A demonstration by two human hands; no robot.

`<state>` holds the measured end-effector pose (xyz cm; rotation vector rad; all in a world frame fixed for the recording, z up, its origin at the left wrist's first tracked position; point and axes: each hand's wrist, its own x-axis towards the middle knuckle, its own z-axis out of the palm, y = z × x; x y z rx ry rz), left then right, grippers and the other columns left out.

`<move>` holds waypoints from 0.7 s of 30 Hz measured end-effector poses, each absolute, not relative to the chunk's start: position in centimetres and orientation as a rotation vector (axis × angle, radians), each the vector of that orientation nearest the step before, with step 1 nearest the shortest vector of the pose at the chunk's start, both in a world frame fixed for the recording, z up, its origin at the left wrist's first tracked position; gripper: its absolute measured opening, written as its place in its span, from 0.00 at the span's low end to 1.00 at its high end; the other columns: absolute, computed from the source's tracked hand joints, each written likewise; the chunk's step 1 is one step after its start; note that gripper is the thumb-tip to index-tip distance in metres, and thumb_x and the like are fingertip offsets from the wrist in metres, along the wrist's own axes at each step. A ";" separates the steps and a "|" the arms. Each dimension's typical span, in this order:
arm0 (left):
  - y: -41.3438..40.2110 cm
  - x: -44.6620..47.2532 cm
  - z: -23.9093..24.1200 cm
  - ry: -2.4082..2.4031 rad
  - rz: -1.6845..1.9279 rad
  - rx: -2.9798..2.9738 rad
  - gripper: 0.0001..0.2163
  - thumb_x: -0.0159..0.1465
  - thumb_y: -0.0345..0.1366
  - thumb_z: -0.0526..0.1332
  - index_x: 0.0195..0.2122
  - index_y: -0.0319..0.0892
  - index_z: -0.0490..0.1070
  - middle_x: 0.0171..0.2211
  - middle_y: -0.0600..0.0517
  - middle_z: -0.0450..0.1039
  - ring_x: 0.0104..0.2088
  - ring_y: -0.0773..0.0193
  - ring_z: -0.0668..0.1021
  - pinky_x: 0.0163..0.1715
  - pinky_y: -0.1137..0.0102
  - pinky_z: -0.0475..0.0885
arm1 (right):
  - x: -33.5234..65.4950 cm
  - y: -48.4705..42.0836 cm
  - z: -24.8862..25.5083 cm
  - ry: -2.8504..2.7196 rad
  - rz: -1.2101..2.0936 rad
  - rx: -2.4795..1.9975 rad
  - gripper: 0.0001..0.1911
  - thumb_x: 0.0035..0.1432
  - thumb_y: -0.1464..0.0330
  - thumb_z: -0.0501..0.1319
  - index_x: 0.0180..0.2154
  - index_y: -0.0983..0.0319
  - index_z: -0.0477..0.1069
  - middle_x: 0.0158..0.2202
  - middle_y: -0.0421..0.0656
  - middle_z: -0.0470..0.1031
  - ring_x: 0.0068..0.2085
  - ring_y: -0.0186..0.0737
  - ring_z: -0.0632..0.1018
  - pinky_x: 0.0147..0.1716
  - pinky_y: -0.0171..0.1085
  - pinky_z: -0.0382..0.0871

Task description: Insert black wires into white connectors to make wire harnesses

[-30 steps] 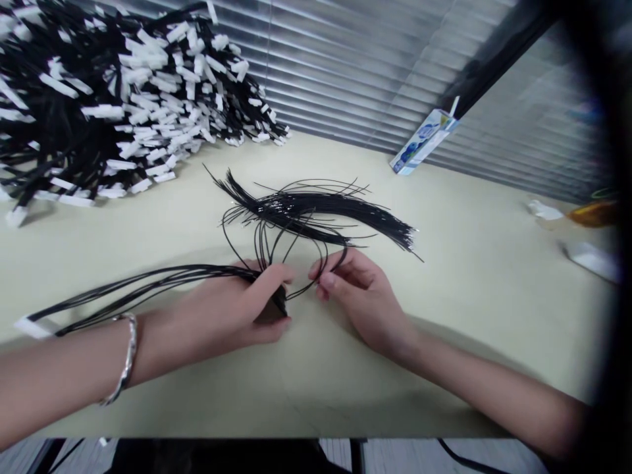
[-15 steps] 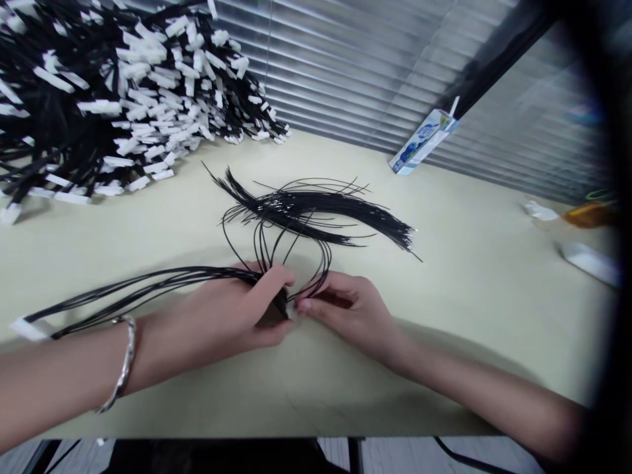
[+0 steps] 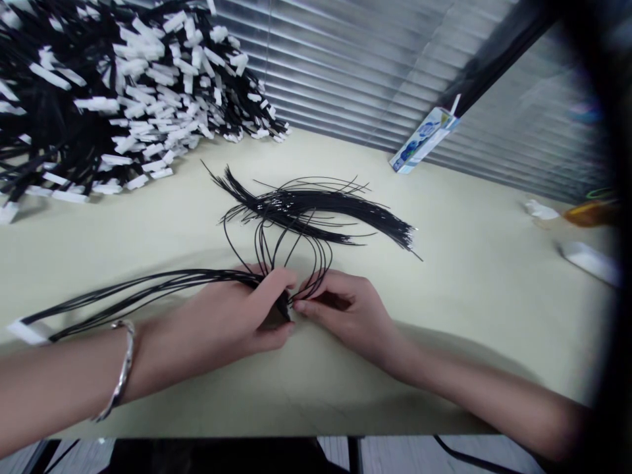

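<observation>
My left hand [image 3: 251, 309] is closed around a small black connector [image 3: 282, 307] with several black wires fanning out of it. From that hand a wire harness [image 3: 148, 283] runs left over my forearm to a white connector [image 3: 29, 331]. My right hand [image 3: 340, 306] pinches the end of a thin black wire [image 3: 323, 263] close against the black connector; the wire tip is hidden by my fingers. Several wires loop up from between the hands toward a loose bundle of cut black wires [image 3: 345, 204] lying on the table.
A big heap of black cables with white connectors [image 3: 148, 112] fills the back left of the table [image 3: 444, 263]. A drink carton with a straw [image 3: 423, 141] leans by the window blinds [image 3: 336, 66]. White and orange items [image 3: 592, 214] lie at the right edge.
Both hands stay nearly in place. Another wire now loops between the bundle and my right fingers, and the fingertips have moved slightly left, closer to the connector.
</observation>
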<state>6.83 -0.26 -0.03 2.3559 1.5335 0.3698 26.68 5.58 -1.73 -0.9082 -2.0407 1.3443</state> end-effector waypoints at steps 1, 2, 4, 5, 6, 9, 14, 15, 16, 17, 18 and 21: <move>-0.3 6.9 0.0 1.533 0.371 2.358 0.13 0.62 0.41 0.56 0.45 0.42 0.61 0.22 0.54 0.76 0.17 0.60 0.76 0.14 0.74 0.61 | 26.7 5.6 -1.7 -2.046 1.337 -0.916 0.06 0.56 0.66 0.64 0.29 0.61 0.73 0.31 0.40 0.76 0.34 0.35 0.76 0.33 0.35 0.69; -0.3 6.9 -0.1 1.534 0.371 2.357 0.13 0.62 0.41 0.56 0.45 0.42 0.61 0.22 0.54 0.76 0.17 0.61 0.76 0.14 0.74 0.60 | 26.7 5.6 -1.7 -2.049 1.330 -0.920 0.06 0.56 0.66 0.64 0.28 0.61 0.73 0.31 0.40 0.75 0.34 0.35 0.76 0.33 0.35 0.69; -0.2 7.0 -0.1 1.538 0.375 2.351 0.13 0.62 0.41 0.56 0.45 0.43 0.61 0.22 0.54 0.75 0.16 0.62 0.75 0.14 0.74 0.60 | 26.6 5.5 -1.7 -2.051 1.315 -0.928 0.06 0.56 0.66 0.65 0.28 0.61 0.73 0.31 0.40 0.75 0.34 0.35 0.76 0.33 0.35 0.69; -0.2 7.0 -0.1 1.538 0.382 2.349 0.12 0.62 0.41 0.56 0.45 0.43 0.61 0.22 0.54 0.75 0.16 0.63 0.74 0.14 0.75 0.60 | 26.6 5.5 -1.7 -2.051 1.310 -0.931 0.06 0.56 0.66 0.65 0.28 0.61 0.73 0.31 0.40 0.75 0.33 0.35 0.76 0.32 0.35 0.69; -0.2 7.0 -0.1 1.534 0.390 2.346 0.12 0.61 0.41 0.56 0.45 0.43 0.61 0.22 0.54 0.75 0.16 0.63 0.74 0.14 0.75 0.60 | 26.6 5.5 -1.7 -2.052 1.305 -0.933 0.06 0.55 0.66 0.65 0.28 0.61 0.73 0.31 0.40 0.75 0.33 0.35 0.76 0.32 0.35 0.69; -0.2 6.9 -0.2 1.519 0.417 2.369 0.12 0.61 0.40 0.56 0.45 0.42 0.61 0.20 0.56 0.73 0.16 0.63 0.73 0.14 0.75 0.59 | 26.5 5.4 -1.7 -2.061 1.284 -0.936 0.07 0.55 0.67 0.65 0.27 0.61 0.72 0.31 0.40 0.74 0.33 0.35 0.75 0.31 0.35 0.68; 0.0 7.0 -0.2 1.505 0.439 2.394 0.12 0.61 0.39 0.56 0.44 0.41 0.61 0.21 0.55 0.73 0.14 0.65 0.72 0.13 0.75 0.58 | 26.6 5.3 -1.5 -2.104 1.250 -0.905 0.06 0.55 0.71 0.64 0.26 0.61 0.71 0.30 0.39 0.73 0.32 0.32 0.74 0.30 0.33 0.67; 0.0 7.0 -0.1 1.504 0.438 2.392 0.12 0.61 0.38 0.56 0.44 0.41 0.62 0.21 0.55 0.73 0.14 0.65 0.72 0.13 0.75 0.57 | 26.6 5.3 -1.5 -2.119 1.240 -0.893 0.06 0.55 0.71 0.64 0.26 0.61 0.71 0.30 0.39 0.73 0.32 0.32 0.74 0.30 0.32 0.67; -0.1 7.0 -0.1 1.505 0.434 2.392 0.12 0.61 0.38 0.56 0.44 0.41 0.62 0.20 0.55 0.72 0.14 0.65 0.72 0.13 0.75 0.57 | 26.5 5.3 -1.4 -2.136 1.229 -0.884 0.06 0.55 0.71 0.64 0.26 0.61 0.71 0.30 0.38 0.73 0.32 0.32 0.74 0.30 0.32 0.67; -0.1 7.1 0.0 1.509 0.434 2.394 0.11 0.61 0.38 0.55 0.44 0.41 0.62 0.20 0.55 0.72 0.14 0.65 0.71 0.13 0.75 0.57 | 26.5 5.3 -1.4 -2.152 1.216 -0.880 0.06 0.55 0.72 0.64 0.26 0.61 0.71 0.31 0.38 0.73 0.33 0.32 0.74 0.30 0.32 0.67; -0.1 7.1 0.0 1.509 0.427 2.395 0.11 0.61 0.38 0.55 0.44 0.41 0.62 0.20 0.55 0.72 0.15 0.65 0.71 0.13 0.75 0.57 | 26.5 5.3 -1.4 -2.167 1.205 -0.878 0.06 0.56 0.71 0.64 0.26 0.61 0.70 0.31 0.38 0.72 0.32 0.32 0.73 0.30 0.32 0.66; -0.2 7.1 0.0 1.521 0.425 2.407 0.12 0.61 0.38 0.55 0.45 0.42 0.61 0.19 0.56 0.71 0.14 0.65 0.70 0.13 0.75 0.57 | 26.5 5.3 -1.5 -2.200 1.178 -0.866 0.07 0.56 0.71 0.63 0.26 0.61 0.69 0.31 0.39 0.72 0.33 0.32 0.73 0.29 0.32 0.65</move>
